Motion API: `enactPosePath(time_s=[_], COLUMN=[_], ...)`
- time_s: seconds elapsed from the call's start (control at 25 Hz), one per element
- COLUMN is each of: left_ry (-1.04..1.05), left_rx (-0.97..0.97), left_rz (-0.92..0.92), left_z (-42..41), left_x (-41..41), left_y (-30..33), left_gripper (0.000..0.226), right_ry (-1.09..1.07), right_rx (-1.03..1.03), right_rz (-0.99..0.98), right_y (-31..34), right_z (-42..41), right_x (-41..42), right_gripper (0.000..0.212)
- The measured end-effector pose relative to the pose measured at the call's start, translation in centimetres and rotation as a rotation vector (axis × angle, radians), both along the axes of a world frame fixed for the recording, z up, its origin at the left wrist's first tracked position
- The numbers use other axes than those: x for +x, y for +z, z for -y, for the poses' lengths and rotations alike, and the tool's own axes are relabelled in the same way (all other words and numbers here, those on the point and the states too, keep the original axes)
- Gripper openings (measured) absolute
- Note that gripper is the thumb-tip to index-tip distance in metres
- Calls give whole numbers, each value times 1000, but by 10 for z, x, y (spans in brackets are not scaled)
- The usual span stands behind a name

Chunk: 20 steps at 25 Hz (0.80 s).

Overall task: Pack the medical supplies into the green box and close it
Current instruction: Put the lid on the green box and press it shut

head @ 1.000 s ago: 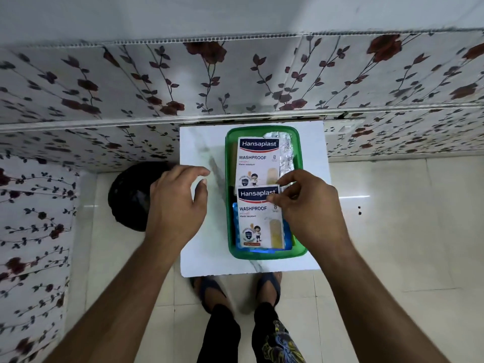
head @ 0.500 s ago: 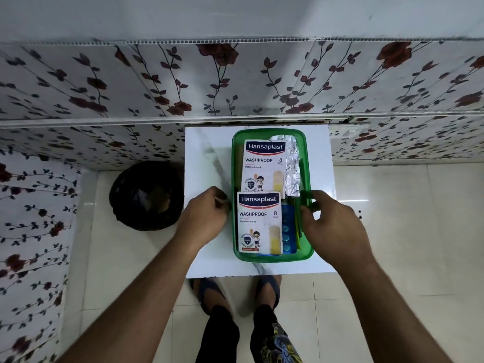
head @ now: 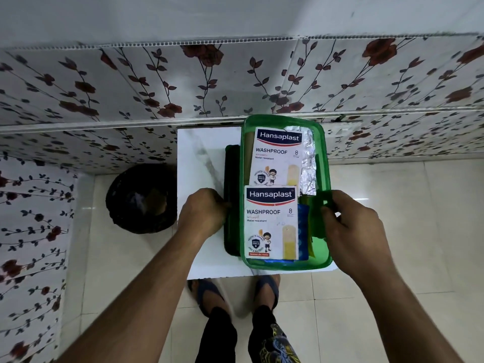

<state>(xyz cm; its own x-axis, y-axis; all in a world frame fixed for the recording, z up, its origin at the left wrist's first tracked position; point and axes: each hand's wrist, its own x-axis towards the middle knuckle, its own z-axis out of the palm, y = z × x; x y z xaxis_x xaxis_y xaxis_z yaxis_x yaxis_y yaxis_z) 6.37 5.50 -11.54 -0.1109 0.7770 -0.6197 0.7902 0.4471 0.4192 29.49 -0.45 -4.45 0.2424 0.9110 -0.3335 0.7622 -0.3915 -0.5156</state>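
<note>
The green box point(head: 323, 163) is open and held just above the small white table point(head: 201, 158), looming toward the camera. Inside lie two Hansaplast plaster packets, one at the far end point(head: 277, 158) and one at the near end point(head: 271, 224). A foil blister strip point(head: 309, 166) and a blue strip point(head: 303, 231) lie along the box's right side. A dark green part point(head: 231, 195) shows under the box's left edge. My left hand point(head: 203, 213) is closed against that left edge. My right hand point(head: 351, 226) grips the box's right rim at its clasp.
A black bin point(head: 141, 197) stands on the tiled floor left of the table. Floral wall panels point(head: 235, 82) rise directly behind the table. My feet in sandals point(head: 235, 289) are under the table's near edge.
My right hand let go of the near plaster packet and both hands moved to the box's sides. The box has since come up and shifted right, uncovering a dark green part at its left.
</note>
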Motion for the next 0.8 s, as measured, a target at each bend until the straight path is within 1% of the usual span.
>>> enactPosePath(time_s=[0.08,0.2,0.28,0.4,0.52,0.6,0.68,0.8], left_ry=[91,167,138,123,61,-43,-152,-269], left_rx=[75,240,317,400,507,506,492,515], left_rz=[0,-138,-205,-205,-199,-245,-326,-421], left_z=[-1,-1,1,5,9,13,19,30], left_x=[-12,-37,-42,-27,-3,16,40,68], left_y=[22,73,106,140,146,138,125,109], left_gripper=[26,24,26,30,30,26,27,32], right_ry=[-3,1,16,74,116,120,72,-88], right_rx=[8,-26,-49,-71,-78,-78,-90,-89], right_rz=[2,-4,9,42,70,51,-47,-322], right_y=[3,1,-5,-18,-28,-32,-32,-31], right_z=[1,1,-1,-4,-5,-5,-5,-1], right_x=[6,7,-1,-18,-33,-37,-36,-27], right_gripper=[16,17,18,17,19,21,23,21])
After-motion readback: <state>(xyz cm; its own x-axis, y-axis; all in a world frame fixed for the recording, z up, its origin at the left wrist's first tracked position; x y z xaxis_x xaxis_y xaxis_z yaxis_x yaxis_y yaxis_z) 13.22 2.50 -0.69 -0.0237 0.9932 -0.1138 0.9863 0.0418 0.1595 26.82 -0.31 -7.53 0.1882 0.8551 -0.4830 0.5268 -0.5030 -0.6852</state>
